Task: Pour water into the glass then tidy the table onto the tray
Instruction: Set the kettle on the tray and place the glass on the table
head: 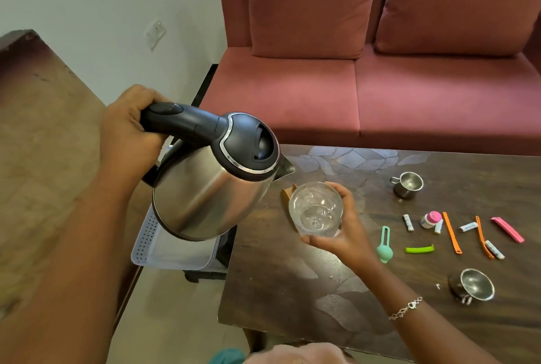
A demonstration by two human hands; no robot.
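Left grip tilts kettle; right-held glass holds little water.

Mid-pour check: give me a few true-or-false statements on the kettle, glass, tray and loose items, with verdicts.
1. The left hand grips the kettle by its handle. True.
2. The glass stands alone on the table. False: the right hand holds it near the kettle's spout.
3. The kettle's lid is flipped open. False: it is closed.
4. Two steel cups sit on the table. True.
5. The pink clip already lies in the tray. False: it lies on the table, on the side far from the tray.
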